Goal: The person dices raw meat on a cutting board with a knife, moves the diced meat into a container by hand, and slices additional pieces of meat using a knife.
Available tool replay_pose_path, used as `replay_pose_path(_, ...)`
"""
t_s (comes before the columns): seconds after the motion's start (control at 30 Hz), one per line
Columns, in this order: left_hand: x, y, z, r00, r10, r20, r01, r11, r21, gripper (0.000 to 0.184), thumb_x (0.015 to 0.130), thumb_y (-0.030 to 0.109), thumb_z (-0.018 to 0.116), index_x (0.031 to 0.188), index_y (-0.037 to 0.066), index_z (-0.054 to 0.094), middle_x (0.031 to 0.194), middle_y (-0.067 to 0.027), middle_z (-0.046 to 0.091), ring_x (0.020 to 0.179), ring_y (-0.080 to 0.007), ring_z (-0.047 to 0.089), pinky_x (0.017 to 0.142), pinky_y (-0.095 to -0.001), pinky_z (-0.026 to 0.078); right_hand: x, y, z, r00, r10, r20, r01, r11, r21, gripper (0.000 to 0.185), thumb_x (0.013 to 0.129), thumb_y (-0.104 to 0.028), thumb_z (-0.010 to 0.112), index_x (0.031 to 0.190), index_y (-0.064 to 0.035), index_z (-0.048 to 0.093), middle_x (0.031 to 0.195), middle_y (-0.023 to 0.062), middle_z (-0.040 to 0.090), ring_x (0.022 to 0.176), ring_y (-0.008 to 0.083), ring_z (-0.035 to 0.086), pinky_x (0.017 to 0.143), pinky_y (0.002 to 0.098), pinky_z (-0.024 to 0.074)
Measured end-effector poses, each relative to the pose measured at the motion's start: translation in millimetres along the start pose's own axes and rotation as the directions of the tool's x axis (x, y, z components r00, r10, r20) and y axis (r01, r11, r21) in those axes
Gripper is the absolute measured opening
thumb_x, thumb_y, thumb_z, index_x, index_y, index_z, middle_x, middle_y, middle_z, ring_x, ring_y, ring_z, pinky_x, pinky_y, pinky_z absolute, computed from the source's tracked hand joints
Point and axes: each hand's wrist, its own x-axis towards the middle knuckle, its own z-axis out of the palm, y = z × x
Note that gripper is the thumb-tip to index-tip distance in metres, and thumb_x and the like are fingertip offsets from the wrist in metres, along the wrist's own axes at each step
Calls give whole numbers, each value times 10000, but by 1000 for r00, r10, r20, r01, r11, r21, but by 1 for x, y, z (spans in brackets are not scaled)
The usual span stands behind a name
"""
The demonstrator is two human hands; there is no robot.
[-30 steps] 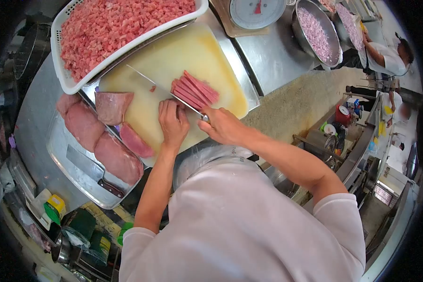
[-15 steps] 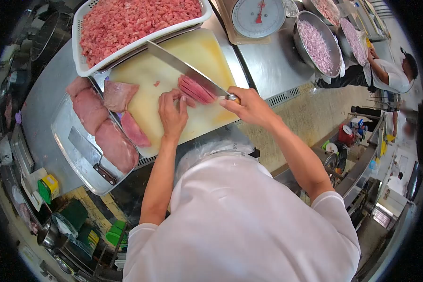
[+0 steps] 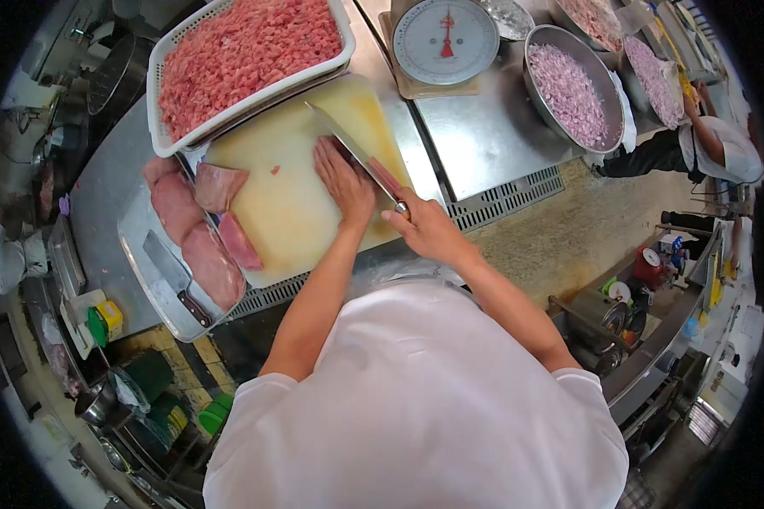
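My right hand (image 3: pixel 430 229) is closed around the handle of a long kitchen knife (image 3: pixel 348 142). Its blade slants up and left over the cutting board (image 3: pixel 297 204). Beside the blade, my left hand (image 3: pixel 346 182) lies flat with fingers stretched out, covering part of the sliced meat. A pink-red strip of the meat (image 3: pixel 385 176) shows on the blade's other side, near the handle. Toward the board's left edge are a pale piece of meat (image 3: pixel 221 187) and a redder piece (image 3: pixel 240 243). One small scrap (image 3: pixel 275 170) sits mid-board.
A white basket of diced meat (image 3: pixel 250 64) stands behind the board. On the left, a metal tray (image 3: pixel 136 254) holds large meat slabs (image 3: pixel 210 265) and a cleaver (image 3: pixel 168 265). A scale (image 3: pixel 446 42) and bowls of chopped pink-white pieces (image 3: pixel 569 97) stand right. Another person (image 3: pixel 721 148) works beyond.
My left hand has moved right and flattened over the meat strips from its bent-finger position beside them. The knife blade has turned steeper and now lies along the meat. The camera view has shifted.
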Motion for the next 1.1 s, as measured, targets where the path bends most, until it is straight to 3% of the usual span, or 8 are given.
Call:
replay_pose_path(0.2, 8, 3, -32, 953, -293, 73, 299, 880, -368, 685, 997, 145, 588, 1585, -70, 309, 1592, -295, 404, 1502, -464, 337, 1260, -531, 231, 7, 22, -19, 992, 123, 39, -127, 981, 148, 395, 1029, -312, 652, 1269, 0, 639, 673, 143, 601, 583, 239, 543, 615, 398, 462)
replay_pose_path(0.23, 7, 7, -39, 946, -323, -15, 298, 890, -344, 559, 964, 133, 638, 1471, -51, 489, 1509, -264, 495, 1444, -436, 420, 1239, -502, 283, 7, 23, -25, 993, 113, 25, -115, 976, 183, 382, 1020, -325, 672, 1186, 19, 674, 675, 130, 605, 592, 192, 544, 596, 376, 452)
replay_pose_path(0.33, 0, 14, -72, 986, -147, 79, 142, 988, 62, 375, 911, 110, 681, 1269, 4, 652, 1408, -231, 549, 1373, -414, 475, 1220, -485, 310, 0, 24, -45, 999, 24, -41, -16, 986, 166, 402, 1016, -327, 682, 1167, 45, 671, 688, 131, 621, 594, 188, 548, 588, 366, 452)
replay_pose_path(0.47, -13, 53, -67, 897, 272, 349, -297, 955, 20, 271, 825, 125, 745, 1089, 64, 721, 1343, -193, 563, 1371, -425, 459, 1194, -557, 310, -4, 32, -64, 994, 98, -43, -91, 985, 149, 434, 1005, -337, 694, 1209, 46, 680, 713, 133, 648, 605, 187, 566, 601, 363, 466)
replay_pose_path(0.63, -19, 58, -40, 816, 334, 471, -429, 897, 107, 187, 848, 116, 715, 1028, 68, 719, 1402, -200, 521, 1406, -472, 385, 1174, -664, 270, 5, 49, -66, 995, 71, -64, -65, 993, 98, 465, 1005, -346, 684, 1243, 53, 676, 722, 148, 644, 627, 215, 564, 625, 377, 478)
replay_pose_path(0.83, -6, 64, -60, 954, 208, 215, -225, 973, 59, 316, 830, 61, 731, 1145, 65, 699, 1370, -176, 571, 1366, -434, 464, 1158, -574, 349, -7, 32, -55, 994, 107, 19, -109, 984, 138, 449, 1007, -333, 680, 1238, 52, 671, 713, 93, 620, 601, 167, 558, 585, 339, 463)
replay_pose_path(1.0, 0, -34, -153, 988, -2, -156, 61, 925, 375, 297, 883, 84, 709, 1178, 51, 690, 1207, -177, 671, 1213, -375, 591, 1100, -472, 437, -17, 23, -35, 950, 132, 284, -217, 931, 295, 390, 1014, -309, 677, 1228, 16, 676, 693, 17, 571, 553, 94, 502, 515, 285, 408)
replay_pose_path(1.1, -6, -113, -220, 944, -280, -177, 327, 870, 368, 239, 905, 94, 659, 1129, 15, 686, 1110, -207, 684, 1105, -388, 633, 964, -470, 492, -8, 20, -20, 944, 11, 328, -51, 992, 115, 373, 1015, -291, 675, 1203, 31, 675, 693, 100, 590, 571, 184, 536, 565, 354, 449)
